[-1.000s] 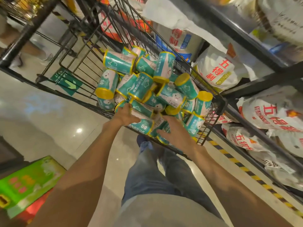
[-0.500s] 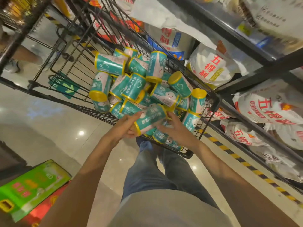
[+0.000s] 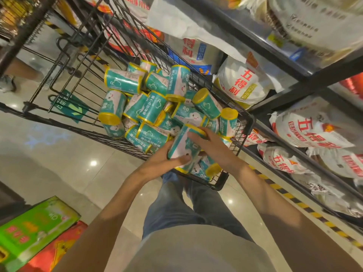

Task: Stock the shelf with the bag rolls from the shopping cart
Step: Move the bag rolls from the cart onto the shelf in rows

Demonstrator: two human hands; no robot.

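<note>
A black wire shopping cart holds a heap of several teal and white bag rolls with yellow ends. At the cart's near corner, one bag roll is lifted above the heap. My left hand grips its lower end, thumb across the front. My right hand lies over its upper right side with fingers curled on the yellow end. The shelf stands to the right of the cart.
The black shelf rack is packed with white sacks bearing red print. A yellow and black floor stripe runs along its base. Green and red boxes sit at the lower left. Someone's legs are beyond the cart.
Both hands have raised one roll out of the pile and turned it more upright. My right hand moved from the heap onto the roll's upper side.
</note>
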